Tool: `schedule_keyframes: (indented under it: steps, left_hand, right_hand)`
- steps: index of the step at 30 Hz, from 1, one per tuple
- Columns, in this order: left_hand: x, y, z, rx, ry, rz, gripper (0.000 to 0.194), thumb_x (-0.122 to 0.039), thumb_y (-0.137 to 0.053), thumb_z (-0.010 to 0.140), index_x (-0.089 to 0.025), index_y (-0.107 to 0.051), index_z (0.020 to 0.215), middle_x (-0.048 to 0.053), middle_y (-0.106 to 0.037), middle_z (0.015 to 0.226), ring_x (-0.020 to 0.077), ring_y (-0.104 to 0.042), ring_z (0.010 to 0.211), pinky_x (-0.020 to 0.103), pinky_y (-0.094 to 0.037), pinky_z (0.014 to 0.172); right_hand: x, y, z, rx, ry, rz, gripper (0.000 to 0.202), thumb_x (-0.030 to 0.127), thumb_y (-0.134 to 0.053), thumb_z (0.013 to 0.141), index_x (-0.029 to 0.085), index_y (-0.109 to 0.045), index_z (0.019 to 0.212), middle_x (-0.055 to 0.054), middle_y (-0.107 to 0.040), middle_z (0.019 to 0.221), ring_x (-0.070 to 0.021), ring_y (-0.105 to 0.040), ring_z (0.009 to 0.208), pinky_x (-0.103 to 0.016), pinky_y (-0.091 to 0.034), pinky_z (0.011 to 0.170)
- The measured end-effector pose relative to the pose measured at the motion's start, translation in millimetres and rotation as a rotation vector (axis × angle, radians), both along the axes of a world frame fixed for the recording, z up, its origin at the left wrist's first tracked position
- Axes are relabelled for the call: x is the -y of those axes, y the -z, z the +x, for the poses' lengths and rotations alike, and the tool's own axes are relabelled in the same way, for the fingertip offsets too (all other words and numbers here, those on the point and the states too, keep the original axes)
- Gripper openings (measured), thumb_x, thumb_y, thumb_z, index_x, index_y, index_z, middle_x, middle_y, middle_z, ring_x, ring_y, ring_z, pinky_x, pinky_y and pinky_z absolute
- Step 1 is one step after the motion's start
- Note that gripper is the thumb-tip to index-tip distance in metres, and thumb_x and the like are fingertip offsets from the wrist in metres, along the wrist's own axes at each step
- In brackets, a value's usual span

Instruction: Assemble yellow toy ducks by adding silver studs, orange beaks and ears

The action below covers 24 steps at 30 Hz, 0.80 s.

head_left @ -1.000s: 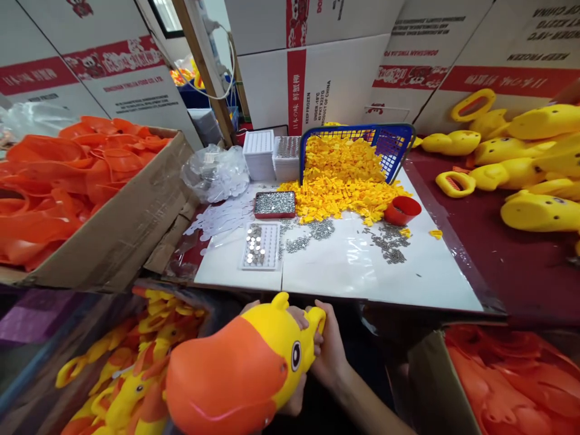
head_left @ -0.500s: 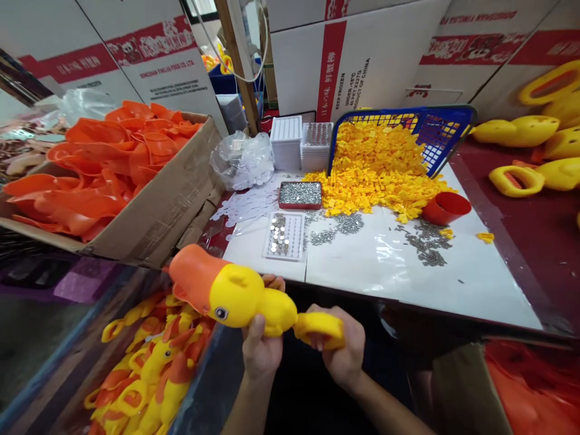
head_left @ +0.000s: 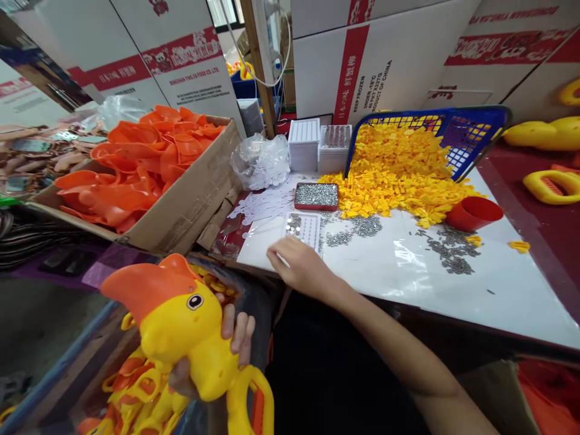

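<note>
head view: the left hand is wrapped round the body of a yellow duck toy, held over a bin of similar toys, off the near left corner of the table. the right hand, loosely curled, is at the near edge, just before a white tray; whether it grips anything i cannot tell. beyond sits a red tray of metal bits, then yellow pieces and a blue basket near the far edge.
</note>
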<state>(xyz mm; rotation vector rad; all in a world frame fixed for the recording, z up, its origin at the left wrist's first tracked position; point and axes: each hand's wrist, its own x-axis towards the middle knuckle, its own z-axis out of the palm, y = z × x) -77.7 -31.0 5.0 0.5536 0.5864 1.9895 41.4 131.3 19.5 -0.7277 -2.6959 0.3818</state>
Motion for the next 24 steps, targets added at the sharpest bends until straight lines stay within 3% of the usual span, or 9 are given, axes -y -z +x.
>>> schedule_keyframes:
  steps: [4,8,11,14,20,24]
  left_hand:
    - [-2,2.6,15,0.054,0.071,0.061,0.052,-0.058,-0.065,0.075,-0.021,-0.066,0.112,-0.004,-0.044,0.068,0.0075,-0.026,0.047,0.024,-0.038,0.052]
    - [-1,13.0,13,0.033,0.163,0.101,0.06,-0.058,-0.065,0.078,-0.018,-0.064,0.123,-0.005,-0.043,0.069,0.0069,-0.027,0.046,0.024,-0.038,0.053]
    - [1,27.7,2,0.036,0.17,0.081,0.07,-0.062,-0.068,0.074,-0.016,-0.063,0.126,-0.004,-0.044,0.071,0.0075,-0.033,0.049,0.025,-0.041,0.055]
    - [-1,40.5,-6,0.107,0.088,-0.015,0.068,-0.062,-0.07,0.072,-0.014,-0.066,0.12,-0.002,-0.046,0.073,0.0091,-0.038,0.053,0.026,-0.044,0.056]
    - [-18,59.5,-3,0.132,-0.172,-0.172,0.067,-0.064,-0.067,0.073,-0.012,-0.067,0.115,0.001,-0.051,0.078,0.0096,-0.045,0.055,0.026,-0.044,0.056]
    - [-26,68.8,-5,0.095,-0.234,-0.155,0.066,-0.065,-0.064,0.073,-0.012,-0.067,0.112,0.002,-0.051,0.076,0.0095,-0.043,0.051,0.027,-0.041,0.051]
  right_hand:
    - [-46,-9.7,-51,0.195,0.086,0.095,0.026,0.006,-0.048,0.095,0.006,-0.073,0.101,-0.022,-0.069,0.106,-0.0293,-0.059,0.105,-0.04,-0.047,0.084]
    - [-34,-0.8,-71,0.258,0.003,0.199,0.024,0.005,-0.054,0.091,0.01,-0.078,0.091,-0.019,-0.07,0.099,-0.0283,-0.058,0.101,-0.039,-0.045,0.08]
    - [-7,12.8,-62,0.249,-0.03,0.285,0.022,0.009,-0.056,0.092,0.01,-0.078,0.09,-0.019,-0.069,0.098,-0.0285,-0.057,0.097,-0.039,-0.045,0.075]
    - [12,27.0,-45,0.21,-0.014,0.366,0.023,0.011,-0.054,0.094,0.008,-0.076,0.093,-0.018,-0.067,0.094,-0.0275,-0.057,0.091,-0.038,-0.045,0.072]
    - [24,48.5,-22,0.035,0.007,0.57,0.027,0.009,-0.049,0.094,-0.002,-0.07,0.109,-0.024,-0.067,0.112,-0.0313,-0.056,0.101,-0.044,-0.046,0.088]
    - [26,51.4,-16,-0.135,-0.077,0.651,0.029,0.007,-0.047,0.094,0.013,-0.07,0.079,-0.01,-0.066,0.079,-0.0236,-0.055,0.076,-0.039,-0.047,0.079]
